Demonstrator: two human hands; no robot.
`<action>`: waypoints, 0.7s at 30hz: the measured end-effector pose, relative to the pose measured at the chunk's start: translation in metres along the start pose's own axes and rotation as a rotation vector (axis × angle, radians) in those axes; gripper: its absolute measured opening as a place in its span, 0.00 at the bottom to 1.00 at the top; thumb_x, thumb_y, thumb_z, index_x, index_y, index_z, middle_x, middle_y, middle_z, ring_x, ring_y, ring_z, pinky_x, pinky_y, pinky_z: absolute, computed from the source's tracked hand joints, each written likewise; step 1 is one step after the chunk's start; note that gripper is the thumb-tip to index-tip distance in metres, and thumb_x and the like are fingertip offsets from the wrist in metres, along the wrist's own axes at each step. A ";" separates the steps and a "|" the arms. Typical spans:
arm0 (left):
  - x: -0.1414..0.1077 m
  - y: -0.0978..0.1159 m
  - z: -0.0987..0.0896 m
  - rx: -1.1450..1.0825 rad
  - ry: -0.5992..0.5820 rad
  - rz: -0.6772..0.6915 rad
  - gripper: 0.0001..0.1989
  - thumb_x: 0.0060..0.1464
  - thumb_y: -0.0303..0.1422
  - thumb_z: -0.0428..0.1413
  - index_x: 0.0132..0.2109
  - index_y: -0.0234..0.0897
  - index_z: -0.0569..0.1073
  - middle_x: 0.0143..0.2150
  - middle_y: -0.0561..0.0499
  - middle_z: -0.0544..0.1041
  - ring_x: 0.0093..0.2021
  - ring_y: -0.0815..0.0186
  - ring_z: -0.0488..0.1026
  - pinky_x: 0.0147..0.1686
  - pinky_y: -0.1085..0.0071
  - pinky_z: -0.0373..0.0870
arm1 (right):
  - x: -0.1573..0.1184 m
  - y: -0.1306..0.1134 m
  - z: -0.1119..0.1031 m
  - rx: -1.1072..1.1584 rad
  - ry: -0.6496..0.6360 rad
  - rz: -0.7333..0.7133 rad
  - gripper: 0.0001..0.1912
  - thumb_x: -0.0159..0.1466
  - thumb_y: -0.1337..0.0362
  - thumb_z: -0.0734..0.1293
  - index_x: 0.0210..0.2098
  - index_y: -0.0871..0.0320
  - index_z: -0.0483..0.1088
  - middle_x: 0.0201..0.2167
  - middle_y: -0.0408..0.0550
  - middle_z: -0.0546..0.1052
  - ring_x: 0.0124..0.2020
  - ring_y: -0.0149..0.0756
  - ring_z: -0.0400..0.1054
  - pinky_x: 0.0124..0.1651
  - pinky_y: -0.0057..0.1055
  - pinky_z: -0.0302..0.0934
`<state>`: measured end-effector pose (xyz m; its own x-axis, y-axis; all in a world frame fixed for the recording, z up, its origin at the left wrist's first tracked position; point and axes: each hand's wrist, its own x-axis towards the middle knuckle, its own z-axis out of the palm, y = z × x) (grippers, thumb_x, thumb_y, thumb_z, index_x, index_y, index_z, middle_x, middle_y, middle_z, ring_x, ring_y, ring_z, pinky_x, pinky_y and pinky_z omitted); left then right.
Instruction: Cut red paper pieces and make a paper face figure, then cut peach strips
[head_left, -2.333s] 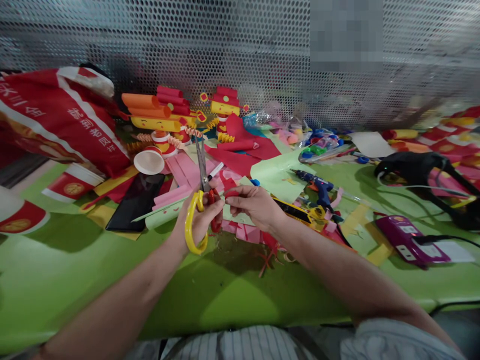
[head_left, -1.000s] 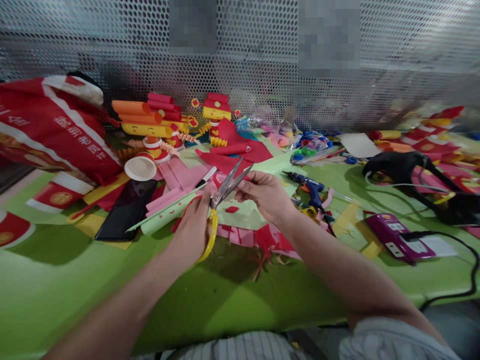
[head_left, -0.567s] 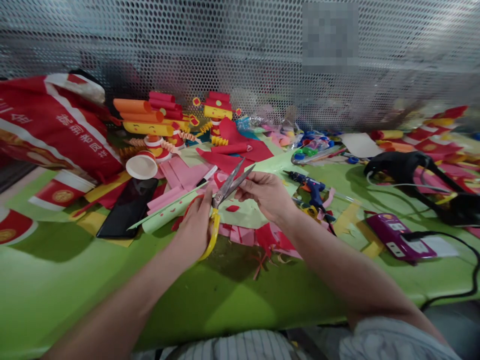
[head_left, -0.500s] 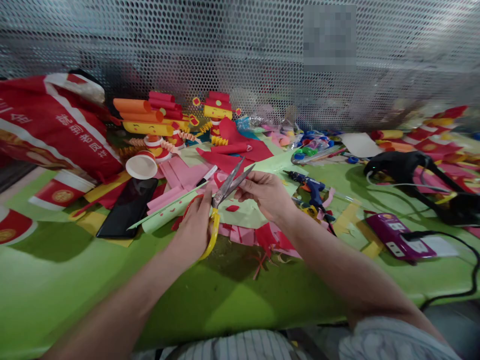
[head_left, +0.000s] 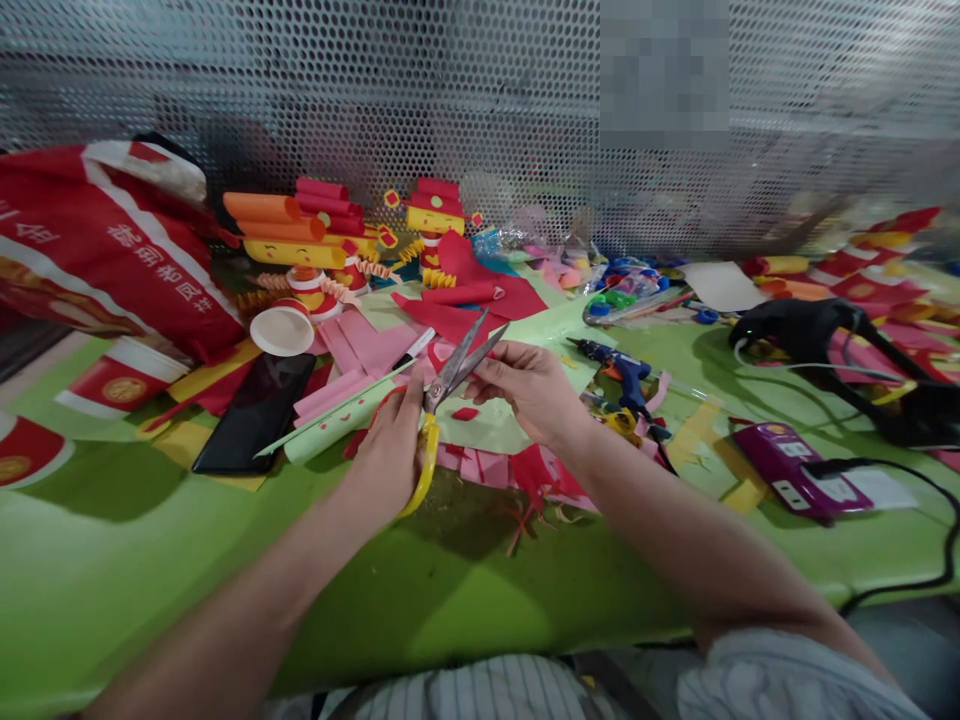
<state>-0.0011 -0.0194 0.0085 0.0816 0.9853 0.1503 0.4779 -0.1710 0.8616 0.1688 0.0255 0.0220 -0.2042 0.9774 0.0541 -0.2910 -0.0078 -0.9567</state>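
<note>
My left hand [head_left: 386,450] grips a pair of scissors [head_left: 429,455] by its handles, one yellow and one reddish. The blades point up and to the right, parted a little. Beside them my right hand [head_left: 529,388] has thumb and fingertips pinched together close to the blades; whatever is between them is too small to make out. Beneath the hands lies a pale green paper sheet [head_left: 487,435] with a small red paper piece [head_left: 466,414] on it. A rolled green paper [head_left: 330,432] and a marker [head_left: 414,346] lie left of the blades.
A black phone [head_left: 255,415], paper cups [head_left: 124,378] and a red bag [head_left: 112,250] are at left. Paper figures [head_left: 435,225] stand behind. At right are a blue glue gun [head_left: 628,380], a purple power strip [head_left: 799,470] with cable and a black device [head_left: 795,325]. Paper scraps [head_left: 525,480] lie in front.
The scissor blades look slightly closer together than before. Both hands stay in nearly the same place.
</note>
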 end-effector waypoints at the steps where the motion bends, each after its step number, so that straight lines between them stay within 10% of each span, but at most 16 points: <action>1: 0.000 -0.001 0.000 -0.015 -0.002 0.000 0.29 0.34 0.22 0.52 0.48 0.43 0.71 0.44 0.45 0.72 0.49 0.50 0.67 0.51 0.53 0.61 | 0.000 0.000 0.000 0.005 0.001 -0.002 0.15 0.42 0.54 0.75 0.22 0.57 0.71 0.17 0.40 0.72 0.20 0.27 0.67 0.23 0.26 0.61; 21: -0.001 0.008 -0.003 0.711 -0.206 0.106 0.33 0.50 0.24 0.40 0.65 0.30 0.49 0.51 0.37 0.70 0.47 0.54 0.71 0.45 0.57 0.69 | 0.000 -0.002 0.000 -0.060 -0.016 -0.049 0.13 0.44 0.55 0.74 0.21 0.57 0.70 0.17 0.39 0.73 0.19 0.26 0.66 0.22 0.25 0.60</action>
<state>0.0003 -0.0214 0.0164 0.2871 0.9559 0.0612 0.9030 -0.2914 0.3158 0.1693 0.0259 0.0238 -0.2064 0.9728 0.1053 -0.2443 0.0530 -0.9682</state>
